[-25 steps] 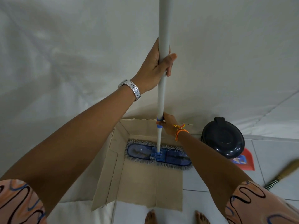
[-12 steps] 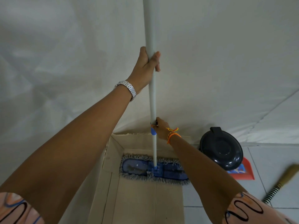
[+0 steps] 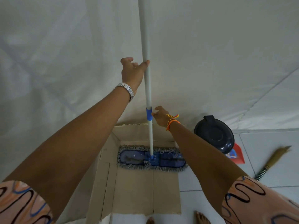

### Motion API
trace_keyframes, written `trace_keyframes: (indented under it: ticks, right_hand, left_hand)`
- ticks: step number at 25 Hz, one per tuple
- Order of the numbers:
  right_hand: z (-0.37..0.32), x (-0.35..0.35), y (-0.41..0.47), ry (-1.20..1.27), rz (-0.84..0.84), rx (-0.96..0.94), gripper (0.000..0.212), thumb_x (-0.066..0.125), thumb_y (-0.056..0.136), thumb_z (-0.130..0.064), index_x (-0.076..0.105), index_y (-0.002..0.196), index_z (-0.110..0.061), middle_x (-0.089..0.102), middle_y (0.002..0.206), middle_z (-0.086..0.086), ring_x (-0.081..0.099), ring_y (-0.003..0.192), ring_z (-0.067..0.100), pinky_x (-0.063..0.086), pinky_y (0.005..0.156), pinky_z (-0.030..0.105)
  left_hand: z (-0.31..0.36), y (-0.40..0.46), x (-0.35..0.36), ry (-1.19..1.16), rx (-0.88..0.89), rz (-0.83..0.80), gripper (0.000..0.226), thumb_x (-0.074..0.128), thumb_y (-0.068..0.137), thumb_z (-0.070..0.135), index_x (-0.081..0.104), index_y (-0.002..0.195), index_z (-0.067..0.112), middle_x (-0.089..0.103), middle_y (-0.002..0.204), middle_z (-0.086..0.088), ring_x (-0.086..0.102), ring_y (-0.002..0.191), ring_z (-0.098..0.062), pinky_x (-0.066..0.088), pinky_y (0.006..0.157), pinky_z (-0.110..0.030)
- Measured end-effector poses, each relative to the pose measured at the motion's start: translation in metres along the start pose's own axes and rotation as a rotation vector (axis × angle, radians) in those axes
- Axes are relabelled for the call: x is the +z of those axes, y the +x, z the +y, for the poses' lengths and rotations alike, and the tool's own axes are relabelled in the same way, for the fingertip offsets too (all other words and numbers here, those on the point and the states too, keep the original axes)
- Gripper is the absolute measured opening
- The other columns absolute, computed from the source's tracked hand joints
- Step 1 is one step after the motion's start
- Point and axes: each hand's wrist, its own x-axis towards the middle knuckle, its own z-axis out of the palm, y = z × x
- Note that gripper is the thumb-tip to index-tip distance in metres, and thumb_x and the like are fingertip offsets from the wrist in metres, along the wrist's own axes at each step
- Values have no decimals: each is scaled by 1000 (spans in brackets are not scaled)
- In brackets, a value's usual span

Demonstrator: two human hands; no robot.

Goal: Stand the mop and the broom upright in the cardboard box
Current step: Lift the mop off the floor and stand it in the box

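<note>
Mop (image 3: 146, 78) upright in cardboard box (image 3: 134, 188), head flat.

1. White sheet (image 3: 64, 62) covers the whole backdrop, creased w/ long diagonal folds, soft grey shadows across it.
2. Sheet runs down to the floor & spreads out at lower left.
3. Floor (image 3: 265, 143) on the right: pale glossy tiles, thin grout lines.
4. Dark round lidded bin (image 3: 213, 135) stands on the tiles right by the sheet's edge, lid shiny w/ a small glint.
5. Red dustpan (image 3: 237, 156) lies flat just beside the bin, partly tucked behind it.
6. Light is even, dim-ish, no hard shadows; source can't be told.
</note>
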Motion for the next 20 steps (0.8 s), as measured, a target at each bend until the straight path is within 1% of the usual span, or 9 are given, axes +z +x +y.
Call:
trace_keyframes:
  ticks: [3,7,9,10,12,14,17,19,20]
  right_hand:
    - [11,-16,-31,-17,-23,43,46,51,98,-25,36,139,-10,61,113,18,56,84,28,47,85,44]
    - [35,-64,-95,-66,-19,25,46,51,99,-26,37,140,-9,56,131,20,59,98,32,51,83,41]
    - [57,-92,-125,-79,-3,43,44,51,99,-24,39,138,-7,54,132,23,59,104,38,49,73,36]
    - [74,-109,-143,-86,24,63,42,52,98,-24,42,135,-6,55,129,24,59,103,37,49,73,36]
    - [115,-143,-180,-90,110,120,38,55,96,-25,49,130,-8,59,122,19,58,108,35,49,88,39]
    - [163,-176,-221,-70,156,162,31,56,94,-26,54,120,-10,58,111,12,56,106,31,46,95,40]
    - [238,-221,-284,-45,174,197,21,55,93,-18,58,104,-1,55,96,18,55,93,32,47,82,38]
    - [287,-252,-326,-65,211,193,24,55,92,-15,62,105,3,60,97,22,59,92,35,48,74,34]
    - [312,-270,-350,-65,228,213,26,55,92,-18,62,110,-1,62,100,20,60,94,34,48,75,35]
  left_hand:
    - [-23,-31,5,-43,-109,97,57,68,90,39,43,134,13,54,98,11,56,86,-6,41,68,-22]
    - [-47,-88,14,-25,-294,165,58,68,89,38,44,135,11,59,124,-7,59,103,-26,46,83,-33]
    - [-61,-116,28,9,-354,181,53,67,91,34,45,132,8,60,128,-13,62,107,-32,52,88,-38]
    - [-67,-133,38,37,-379,176,51,66,92,33,45,131,7,62,126,-15,63,103,-32,53,87,-40]
    - [-74,-170,67,100,-405,147,51,63,94,30,43,134,6,63,126,-17,61,91,-31,52,78,-38]
    - [-76,-206,106,148,-416,109,61,60,96,28,34,147,5,61,131,-17,63,95,-32,50,77,-37]
    - [-73,-269,176,219,-392,19,64,58,96,26,32,148,2,58,136,-21,61,119,-39,50,93,-40]
    - [-76,-315,229,325,-328,-61,55,60,95,26,40,139,0,58,138,-22,58,125,-42,47,101,-44]
    - [-76,-342,257,388,-293,-109,54,61,95,28,42,137,0,58,139,-21,56,128,-42,46,105,-45]
